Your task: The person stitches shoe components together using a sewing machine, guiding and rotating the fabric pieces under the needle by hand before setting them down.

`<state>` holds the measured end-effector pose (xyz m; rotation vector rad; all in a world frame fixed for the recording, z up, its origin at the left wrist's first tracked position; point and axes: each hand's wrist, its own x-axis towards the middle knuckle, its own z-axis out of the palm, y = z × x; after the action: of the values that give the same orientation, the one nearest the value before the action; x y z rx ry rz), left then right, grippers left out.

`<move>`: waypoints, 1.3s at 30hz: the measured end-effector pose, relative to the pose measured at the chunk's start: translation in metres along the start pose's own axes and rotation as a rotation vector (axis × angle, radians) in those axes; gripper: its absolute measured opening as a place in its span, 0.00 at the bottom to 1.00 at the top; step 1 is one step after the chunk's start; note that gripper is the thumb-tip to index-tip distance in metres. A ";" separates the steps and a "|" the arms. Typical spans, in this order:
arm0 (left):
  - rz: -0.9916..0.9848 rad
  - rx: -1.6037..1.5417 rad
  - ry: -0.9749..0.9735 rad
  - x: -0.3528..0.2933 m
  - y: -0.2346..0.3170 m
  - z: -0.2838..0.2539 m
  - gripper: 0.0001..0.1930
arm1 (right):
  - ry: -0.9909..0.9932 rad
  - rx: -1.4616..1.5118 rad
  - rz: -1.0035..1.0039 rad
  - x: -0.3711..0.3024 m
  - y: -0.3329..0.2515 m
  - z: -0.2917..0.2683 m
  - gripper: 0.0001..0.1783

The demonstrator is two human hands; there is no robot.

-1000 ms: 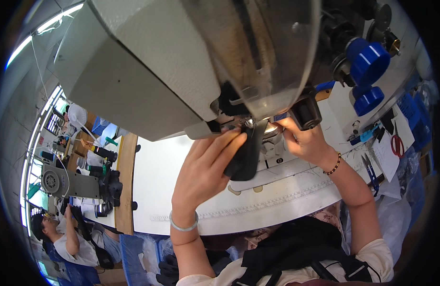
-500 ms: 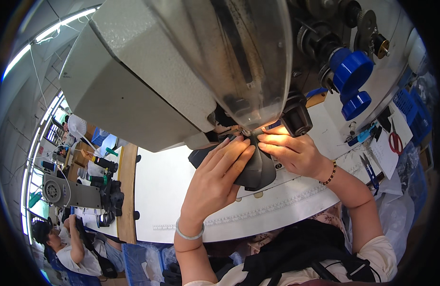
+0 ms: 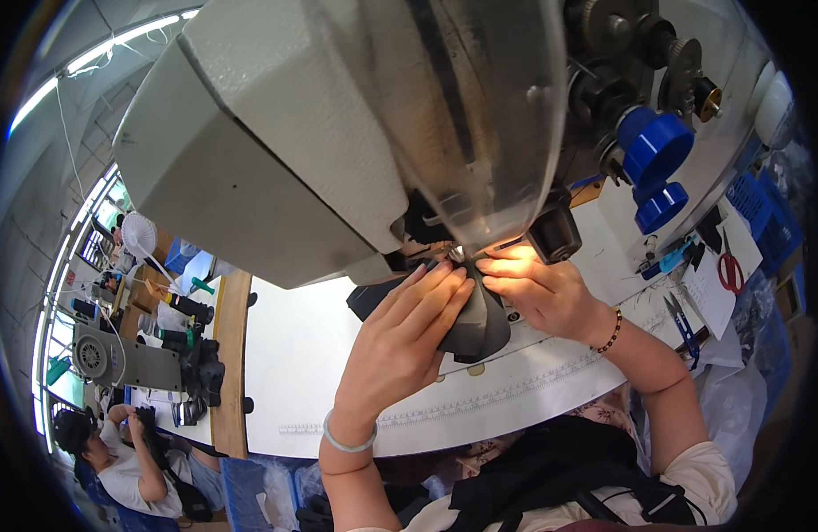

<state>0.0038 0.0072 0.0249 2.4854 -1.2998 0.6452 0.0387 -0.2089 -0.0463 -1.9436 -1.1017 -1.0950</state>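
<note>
A dark grey, flexible piece of material [image 3: 473, 332] with a seam down its middle lies under the head of a grey sewing machine [image 3: 276, 151]. My left hand [image 3: 404, 324] rests on its left part, fingers stretched out and lying flat, tips close to the metal presser area [image 3: 457, 254]. With bent fingers, my right hand [image 3: 542, 291] pinches the right edge of the piece just beside that lit spot. The needle itself cannot be made out. Part of the piece is hidden beneath my left hand.
The white table [image 3: 293, 355] bears a ruler scale [image 3: 480, 403]. Blue-handled snips [image 3: 684, 328] and red-handled scissors [image 3: 730, 266] lie at the right. A clear shield [image 3: 462, 115] and blue knobs [image 3: 657, 151] hang above. Left, a co-worker [image 3: 129, 461] sits near another machine [image 3: 129, 359].
The piece and both hands have shifted slightly, and the part between my hands has turned a little. The whole view has also moved a bit. Both hands keep their hold on the piece.
</note>
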 end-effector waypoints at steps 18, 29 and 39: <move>-0.013 0.036 0.051 0.004 0.002 0.005 0.30 | 0.057 1.078 1.100 0.042 0.016 -0.038 0.12; -0.002 0.005 0.096 -0.003 -0.008 0.010 0.29 | 0.057 0.476 0.525 0.004 0.021 -0.026 0.11; 0.074 -0.053 0.134 -0.004 -0.007 0.015 0.20 | 0.071 -0.010 -0.065 -0.012 -0.008 0.001 0.13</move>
<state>0.0117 0.0082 0.0100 2.3184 -1.3456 0.7696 0.0287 -0.2086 -0.0569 -1.8740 -1.1294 -1.1972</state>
